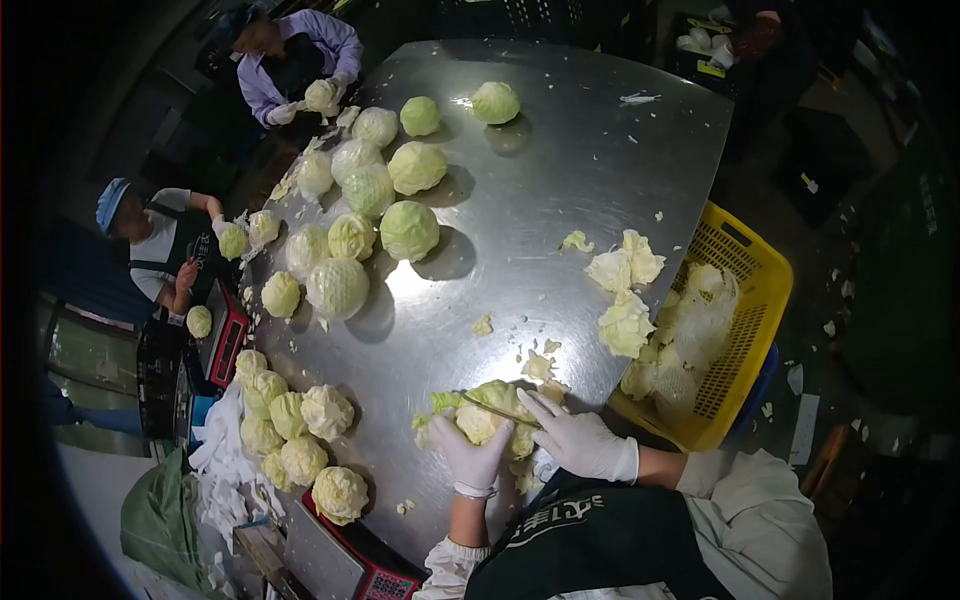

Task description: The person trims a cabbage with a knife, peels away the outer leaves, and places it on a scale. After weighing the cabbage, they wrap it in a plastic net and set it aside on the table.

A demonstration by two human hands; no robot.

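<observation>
A cabbage (pixel 482 422) with loose green outer leaves lies at the near edge of the metal table, between my two white-gloved hands. My left hand (pixel 472 455) grips its near left side, thumb and fingers spread around it. From the right, my right hand (pixel 580 436) presses its fingers against the cabbage and its leaves. A thin dark strip (pixel 492 407) crosses the top of the cabbage toward my right fingers; what it is I cannot make out. Torn leaf pieces (pixel 538 366) lie just beyond the cabbage.
Several cabbages (pixel 410 231), some in white net sleeves, cover the table's left side (pixel 520 250). More cabbages (pixel 303 461) sit near left, by a red scale (pixel 375 575). A yellow crate (pixel 765 290) holding leaves and netting stands right. Co-workers (pixel 300 50) handle cabbages at the far left.
</observation>
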